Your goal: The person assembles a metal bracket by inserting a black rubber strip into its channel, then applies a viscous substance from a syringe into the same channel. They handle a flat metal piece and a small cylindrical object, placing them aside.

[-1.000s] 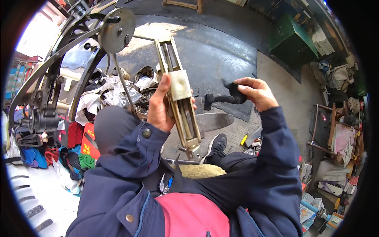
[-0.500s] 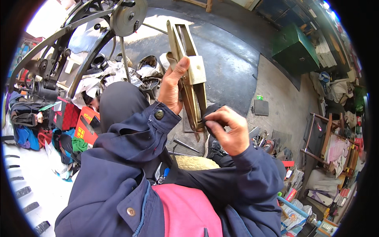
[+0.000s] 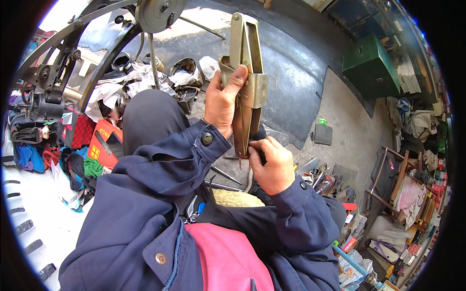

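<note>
Gripping the long metal frame near its middle, the left hand has its thumb laid against the side, just beside the metal collar that wraps the frame. The frame stands nearly upright in front of the person, above the floor; a second ago it leaned and showed its open slot, whereas now it is turned more to its narrow side. The right hand, then well apart to the right with a dangling black cloth, is now at the frame's lower end. Its fingers are bent into a pinch on that cloth, most of which is hidden behind the frame and hand. The machine wheel at upper left is now cut by the view's edge, and a dark square piece, unseen a second ago, shows on the floor.
</note>
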Demonstrator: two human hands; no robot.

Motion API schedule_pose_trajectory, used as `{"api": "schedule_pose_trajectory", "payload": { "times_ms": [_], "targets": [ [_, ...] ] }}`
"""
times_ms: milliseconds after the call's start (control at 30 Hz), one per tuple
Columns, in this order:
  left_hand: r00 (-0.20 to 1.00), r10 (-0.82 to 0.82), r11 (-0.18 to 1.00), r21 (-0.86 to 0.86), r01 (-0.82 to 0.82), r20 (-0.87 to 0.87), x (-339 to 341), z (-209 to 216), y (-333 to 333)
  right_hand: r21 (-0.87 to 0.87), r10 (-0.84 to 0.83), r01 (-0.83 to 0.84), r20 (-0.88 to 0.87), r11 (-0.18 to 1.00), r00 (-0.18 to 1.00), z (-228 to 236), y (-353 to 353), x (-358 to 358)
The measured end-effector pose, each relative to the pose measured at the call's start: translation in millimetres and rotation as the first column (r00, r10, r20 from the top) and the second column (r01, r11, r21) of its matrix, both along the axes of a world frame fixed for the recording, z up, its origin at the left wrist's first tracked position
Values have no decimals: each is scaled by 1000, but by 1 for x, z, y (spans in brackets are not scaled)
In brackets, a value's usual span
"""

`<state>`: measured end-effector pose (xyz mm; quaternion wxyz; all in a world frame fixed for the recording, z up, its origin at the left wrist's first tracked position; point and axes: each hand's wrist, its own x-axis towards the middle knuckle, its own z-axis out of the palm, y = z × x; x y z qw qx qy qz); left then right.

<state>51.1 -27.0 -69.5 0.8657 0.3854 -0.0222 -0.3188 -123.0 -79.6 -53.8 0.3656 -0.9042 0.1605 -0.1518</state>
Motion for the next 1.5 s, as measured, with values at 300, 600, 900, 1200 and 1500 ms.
{"api": "schedule_pose_trajectory", "payload": {
  "times_ms": [300, 600, 900, 1200, 1500],
  "targets": [
    [985, -152, 988, 21, 155, -83, 9, -20, -4, 102, 82, -92, 92, 991, 992, 4, -8, -8],
    [948, -277, 960, -8, 279, -158, 9, -24, -4, 204, 166, -182, 94, 962, 982, 8, -16, -8],
    [936, -317, 948, -15, 319, -155, 8, -14, 0, 2, 198, -201, 165, 980, 966, 6, -21, -15],
    [942, -303, 952, -1, 306, -148, 6, -16, -2, 70, 146, -153, 88, 986, 985, 2, -22, -12],
    [956, -269, 962, 16, 272, -120, 7, -19, -5, 155, 108, -123, 102, 980, 989, -3, -9, -8]
  ]
}}
